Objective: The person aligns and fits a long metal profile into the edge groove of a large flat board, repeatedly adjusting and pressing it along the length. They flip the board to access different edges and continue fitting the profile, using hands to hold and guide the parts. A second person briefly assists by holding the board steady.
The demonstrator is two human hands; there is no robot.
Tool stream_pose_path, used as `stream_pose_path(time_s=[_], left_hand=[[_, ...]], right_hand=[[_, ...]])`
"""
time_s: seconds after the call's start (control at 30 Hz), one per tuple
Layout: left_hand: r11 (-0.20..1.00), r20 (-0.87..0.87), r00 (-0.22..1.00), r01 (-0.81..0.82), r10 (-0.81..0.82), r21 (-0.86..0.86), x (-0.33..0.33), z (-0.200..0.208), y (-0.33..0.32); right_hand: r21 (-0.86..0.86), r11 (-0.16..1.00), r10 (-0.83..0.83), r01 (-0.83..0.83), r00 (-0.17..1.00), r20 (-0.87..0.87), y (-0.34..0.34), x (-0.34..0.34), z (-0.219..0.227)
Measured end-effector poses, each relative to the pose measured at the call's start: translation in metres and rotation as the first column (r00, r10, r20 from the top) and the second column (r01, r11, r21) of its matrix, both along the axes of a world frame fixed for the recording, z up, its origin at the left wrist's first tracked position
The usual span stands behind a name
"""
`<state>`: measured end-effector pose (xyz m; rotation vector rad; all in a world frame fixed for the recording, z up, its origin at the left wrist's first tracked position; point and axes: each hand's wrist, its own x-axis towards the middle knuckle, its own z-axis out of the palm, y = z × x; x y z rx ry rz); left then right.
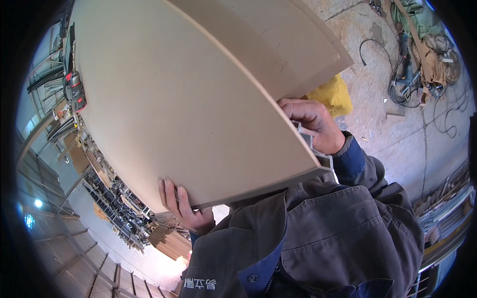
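Note:
A large flat beige panel [164, 109] fills the middle of the view, its near edge close to my jacket. My left hand [186, 206] grips that near edge, several fingers lying over the face and the thumb by the rim. At the panel's right edge my right hand [318, 124] is closed, its fingers curled in against the side. A pale metal profile [325, 161] shows along this edge, under the panel and beside the right fingers. Those fingertips are partly hidden, so what exactly they pinch cannot be made out.
Beyond the right edge lies another beige board [278, 44], with a yellow bag-like thing [338, 94] by its corner. A red and black cordless drill [75, 92] is at the far left. Cables and a power tool [408, 74] lie on the concrete floor [397, 129].

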<state>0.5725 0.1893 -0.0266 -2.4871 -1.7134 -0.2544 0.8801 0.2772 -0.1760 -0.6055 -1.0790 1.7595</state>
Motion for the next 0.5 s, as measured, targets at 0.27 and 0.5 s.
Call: stream_pose_path(time_s=[0.27, 0.5], left_hand=[[0.999, 0.036, 0.999, -0.041, 0.040, 0.016, 0.004, 0.009, -0.008], [0.997, 0.054, 0.998, -0.017, 0.013, 0.073, 0.002, 0.006, -0.009]], right_hand=[[-0.196, 0.966, -0.147, 0.167, 0.982, 0.116, -0.026, 0.006, 0.016], [-0.184, 0.930, -0.264, 0.318, 0.927, 0.266, -0.052, 0.026, 0.023]])
